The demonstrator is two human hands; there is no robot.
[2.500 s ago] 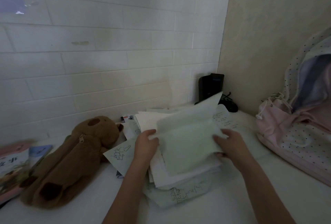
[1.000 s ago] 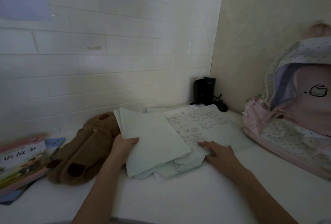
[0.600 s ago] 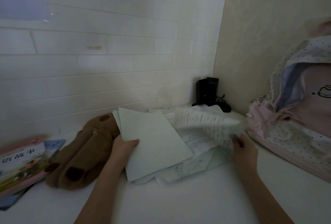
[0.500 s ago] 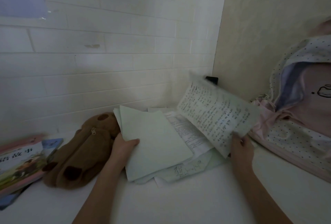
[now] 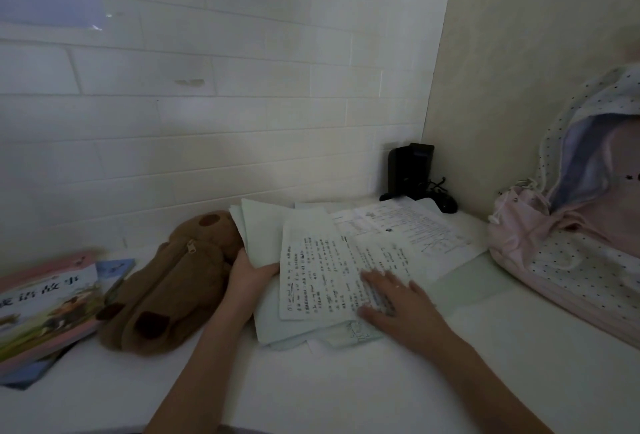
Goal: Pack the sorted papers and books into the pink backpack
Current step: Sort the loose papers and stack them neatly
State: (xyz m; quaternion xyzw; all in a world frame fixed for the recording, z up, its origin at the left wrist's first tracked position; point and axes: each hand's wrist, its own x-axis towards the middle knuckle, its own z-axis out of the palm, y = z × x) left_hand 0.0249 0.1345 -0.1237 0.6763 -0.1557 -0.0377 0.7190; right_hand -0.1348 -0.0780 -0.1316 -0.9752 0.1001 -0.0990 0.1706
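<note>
Mid-frame, a loose pile of papers [image 5: 311,281] lies on the white bench [image 5: 381,381], with a handwritten sheet [image 5: 322,277] on top. The right hand [image 5: 398,298] lies flat on that sheet, fingers [image 5: 375,281] spread and pressing down, I'd say to seat the page and square it with those beneath. The left hand [image 5: 247,270] grips the pile's left edge, thumb on top and the other fingers tucked under out of sight, pinching the blank sheets there so the pile doesn't slide while the other hand works. More printed pages [image 5: 408,225] fan out toward the upper right, not yet gathered in.

The pink backpack [image 5: 571,243] slumps at the right edge of the frame, dotted flap thrown back so the mouth looks open and ready (though its inside is out of view from here). It sits near the far pages but apart from the pile. The books [image 5: 45,305] are stacked at the lower left, well away from the bag, with a brown plush case [image 5: 173,281] between them and the left hand. A black gadget [image 5: 410,170] stands in the back corner.

Nothing seems packed yet; this looks like the tidying stage. Loose sheets are slippery, so lifting the pile will probably call for both hands.
</note>
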